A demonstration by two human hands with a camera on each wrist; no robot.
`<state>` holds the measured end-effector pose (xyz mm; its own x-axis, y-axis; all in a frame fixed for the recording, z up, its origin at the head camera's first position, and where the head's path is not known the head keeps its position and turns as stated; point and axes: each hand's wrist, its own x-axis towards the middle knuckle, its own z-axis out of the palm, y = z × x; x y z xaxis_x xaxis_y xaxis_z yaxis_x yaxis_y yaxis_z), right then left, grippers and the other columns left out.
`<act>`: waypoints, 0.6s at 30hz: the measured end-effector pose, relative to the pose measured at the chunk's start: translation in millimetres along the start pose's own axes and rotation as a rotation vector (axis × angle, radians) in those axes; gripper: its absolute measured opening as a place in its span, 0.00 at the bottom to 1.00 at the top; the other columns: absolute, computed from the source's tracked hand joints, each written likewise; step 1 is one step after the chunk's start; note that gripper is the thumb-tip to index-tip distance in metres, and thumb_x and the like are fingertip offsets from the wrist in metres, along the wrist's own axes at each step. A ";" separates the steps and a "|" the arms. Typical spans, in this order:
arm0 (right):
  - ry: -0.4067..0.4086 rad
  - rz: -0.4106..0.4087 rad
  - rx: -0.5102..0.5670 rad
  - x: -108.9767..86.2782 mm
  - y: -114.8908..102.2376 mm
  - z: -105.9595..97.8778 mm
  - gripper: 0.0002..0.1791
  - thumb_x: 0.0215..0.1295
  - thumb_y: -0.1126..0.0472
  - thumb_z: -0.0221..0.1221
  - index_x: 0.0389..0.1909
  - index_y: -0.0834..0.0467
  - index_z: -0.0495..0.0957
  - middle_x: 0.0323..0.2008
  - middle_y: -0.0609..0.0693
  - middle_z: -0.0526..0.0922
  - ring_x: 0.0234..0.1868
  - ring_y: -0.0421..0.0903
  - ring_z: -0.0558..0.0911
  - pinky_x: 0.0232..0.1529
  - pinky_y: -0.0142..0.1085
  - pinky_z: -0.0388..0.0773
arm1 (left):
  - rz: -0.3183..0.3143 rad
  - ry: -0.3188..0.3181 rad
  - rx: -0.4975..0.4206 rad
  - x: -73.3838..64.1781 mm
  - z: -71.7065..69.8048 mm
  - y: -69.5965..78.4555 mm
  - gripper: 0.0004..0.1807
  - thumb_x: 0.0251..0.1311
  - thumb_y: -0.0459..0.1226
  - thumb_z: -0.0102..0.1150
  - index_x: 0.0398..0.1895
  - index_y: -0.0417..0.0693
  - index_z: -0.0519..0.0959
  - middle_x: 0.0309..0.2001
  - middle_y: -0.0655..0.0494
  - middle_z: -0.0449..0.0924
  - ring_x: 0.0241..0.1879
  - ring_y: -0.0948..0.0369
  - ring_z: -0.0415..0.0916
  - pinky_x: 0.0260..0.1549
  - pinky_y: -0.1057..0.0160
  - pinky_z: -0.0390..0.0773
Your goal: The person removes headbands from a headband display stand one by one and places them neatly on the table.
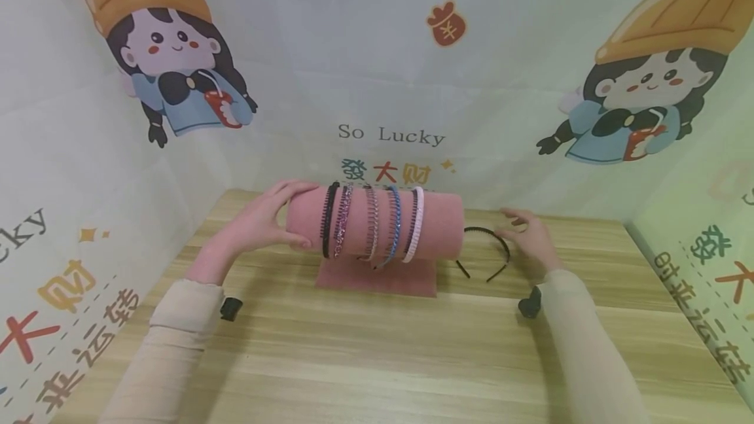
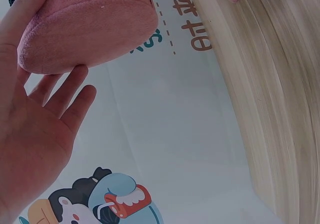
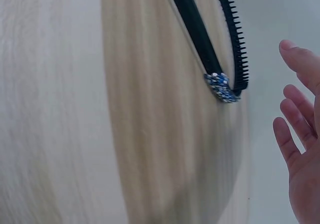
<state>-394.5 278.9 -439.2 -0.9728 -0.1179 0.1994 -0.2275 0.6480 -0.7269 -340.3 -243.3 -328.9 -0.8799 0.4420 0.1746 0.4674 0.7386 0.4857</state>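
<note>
A pink plush roll-shaped headband stand (image 1: 303, 214) stands on its flat base (image 1: 377, 284). My left hand (image 1: 250, 224) grips the roll's left end, thumb in front and fingers over the top and round the end. Several toothed headbands sit round the roll: a black one (image 1: 328, 224) nearest that hand, then a purple glittery one (image 1: 341, 224), a silvery one, a blue one (image 1: 396, 221) and a pale one (image 1: 417, 224). On the table to the right lies a black toothed headband (image 1: 507, 252), with a blue-silver glittery part (image 3: 222, 87). Just beyond it, my right hand (image 1: 530, 237) holds nothing, fingers loosely bent.
A wood-grain table (image 1: 377, 358) lies under everything. Printed white cloth walls (image 1: 501, 97) rise close behind the stand and along both sides. Near each sleeve cuff shows a small black object, one by the left (image 1: 232, 309) and one by the right (image 1: 529, 303).
</note>
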 end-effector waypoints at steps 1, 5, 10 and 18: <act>0.005 -0.007 -0.005 0.3 -0.2 -1.3 0.32 0.66 0.59 0.63 0.68 0.63 0.67 0.65 0.68 0.71 0.61 0.66 0.71 0.59 0.62 0.74 | 0.000 0.000 -0.002 0.1 0.2 -0.3 0.55 0.40 0.52 0.80 0.74 0.64 0.60 0.75 0.51 0.59 0.73 0.46 0.59 0.69 0.34 0.63; 0.039 -0.053 -0.014 1.8 -3.5 -6.1 0.30 0.66 0.59 0.63 0.67 0.65 0.69 0.63 0.68 0.73 0.59 0.65 0.73 0.58 0.59 0.75 | -0.001 0.000 -0.008 0.4 0.8 -1.1 0.55 0.39 0.53 0.80 0.74 0.64 0.60 0.75 0.52 0.59 0.73 0.46 0.59 0.69 0.34 0.63; 0.113 -0.101 -0.013 4.1 -12.5 -12.2 0.27 0.66 0.61 0.63 0.63 0.67 0.72 0.59 0.68 0.76 0.56 0.63 0.75 0.51 0.42 0.77 | -0.001 -0.003 -0.012 0.2 1.0 -1.3 0.55 0.40 0.53 0.80 0.74 0.65 0.60 0.74 0.52 0.59 0.73 0.46 0.59 0.69 0.35 0.63; 0.205 -0.128 -0.012 4.6 -33.8 -22.0 0.25 0.64 0.59 0.64 0.61 0.65 0.75 0.55 0.65 0.79 0.47 0.41 0.73 0.42 0.21 0.71 | -0.003 0.003 -0.022 -1.1 1.0 0.5 0.54 0.41 0.50 0.80 0.74 0.64 0.60 0.74 0.52 0.59 0.73 0.47 0.59 0.70 0.35 0.63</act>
<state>-390.3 273.0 -399.3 -0.9067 -0.0450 0.4194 -0.3465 0.6464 -0.6798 -339.0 -242.9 -329.6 -0.8814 0.4385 0.1757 0.4631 0.7285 0.5048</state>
